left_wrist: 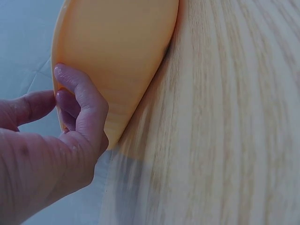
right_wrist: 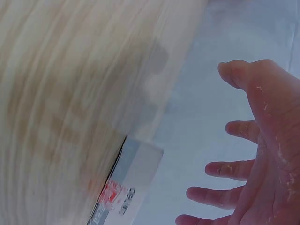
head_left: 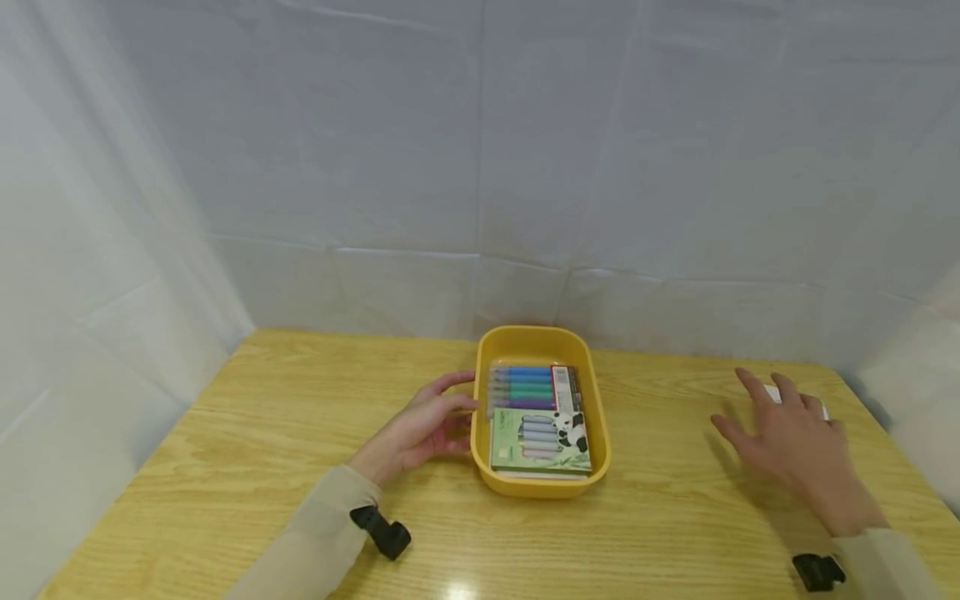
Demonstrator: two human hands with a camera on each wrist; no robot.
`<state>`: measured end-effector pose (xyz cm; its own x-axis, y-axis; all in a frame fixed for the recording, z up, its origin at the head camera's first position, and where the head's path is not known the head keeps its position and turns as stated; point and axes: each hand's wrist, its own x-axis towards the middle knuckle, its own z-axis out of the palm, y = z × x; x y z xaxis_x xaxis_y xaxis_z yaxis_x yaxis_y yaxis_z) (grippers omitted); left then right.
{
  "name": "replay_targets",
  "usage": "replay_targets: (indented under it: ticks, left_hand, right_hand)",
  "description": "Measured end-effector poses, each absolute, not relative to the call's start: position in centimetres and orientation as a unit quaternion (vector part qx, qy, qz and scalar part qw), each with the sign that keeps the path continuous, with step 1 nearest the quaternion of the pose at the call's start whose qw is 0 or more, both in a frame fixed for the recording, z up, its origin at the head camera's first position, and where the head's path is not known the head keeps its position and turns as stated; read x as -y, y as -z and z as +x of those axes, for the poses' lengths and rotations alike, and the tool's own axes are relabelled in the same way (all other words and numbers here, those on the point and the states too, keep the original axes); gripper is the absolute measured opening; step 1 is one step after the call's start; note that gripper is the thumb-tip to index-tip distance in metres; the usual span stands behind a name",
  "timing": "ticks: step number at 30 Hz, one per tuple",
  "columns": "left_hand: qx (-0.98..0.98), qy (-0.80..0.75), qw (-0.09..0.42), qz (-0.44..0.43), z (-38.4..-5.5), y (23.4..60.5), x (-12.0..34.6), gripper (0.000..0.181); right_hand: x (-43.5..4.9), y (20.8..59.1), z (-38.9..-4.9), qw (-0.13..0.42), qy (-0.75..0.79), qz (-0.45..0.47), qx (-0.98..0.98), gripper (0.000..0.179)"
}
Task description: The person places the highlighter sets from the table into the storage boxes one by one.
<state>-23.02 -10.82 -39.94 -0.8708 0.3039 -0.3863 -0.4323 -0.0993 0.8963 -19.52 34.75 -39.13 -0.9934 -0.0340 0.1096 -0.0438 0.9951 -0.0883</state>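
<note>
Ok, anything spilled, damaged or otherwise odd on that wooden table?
Nothing stands out: no spill or damage shows. The green panda-printed box and blue, green and purple pens sit inside the yellow plastic tray; the white, red-marked box lies outside it, near the right hand.

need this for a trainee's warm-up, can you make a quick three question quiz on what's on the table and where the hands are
1. True or false: the left hand touches the yellow tray.
2. Multiple choice: of the pack of coloured pens and the green box, both in the tray, which lies nearer the person?
a) the pack of coloured pens
b) the green box
3. Fill in the gap: the ___ hand has its fingers spread near the white box, which is outside the tray.

Key: 1. True. 2. b. 3. Right, since the right hand is the one near that box.
</note>
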Motion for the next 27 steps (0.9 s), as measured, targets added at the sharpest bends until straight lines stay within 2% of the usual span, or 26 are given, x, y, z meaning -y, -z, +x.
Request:
replay_targets:
  ticks: [12,22,27]
  left_hand:
    - [-0.621,-0.742,0.249,-0.051,-23.0,40.0,10.9,0.056]
    - [-0.613,-0.747,0.253,-0.04,-22.9,39.9,11.0,0.059]
    - [-0.618,-0.743,0.254,-0.038,-23.0,39.9,11.0,0.058]
  right_hand:
    - [-37.9,39.2,-20.0,-0.02,-0.05,-0.019,0.998,0.095]
    - [-39.2,39.7,-20.7,-0.032,-0.047,-0.02,0.998,0.094]
    - [-40.1,40.0,-21.2,-0.082,-0.051,-0.036,0.995,0.103]
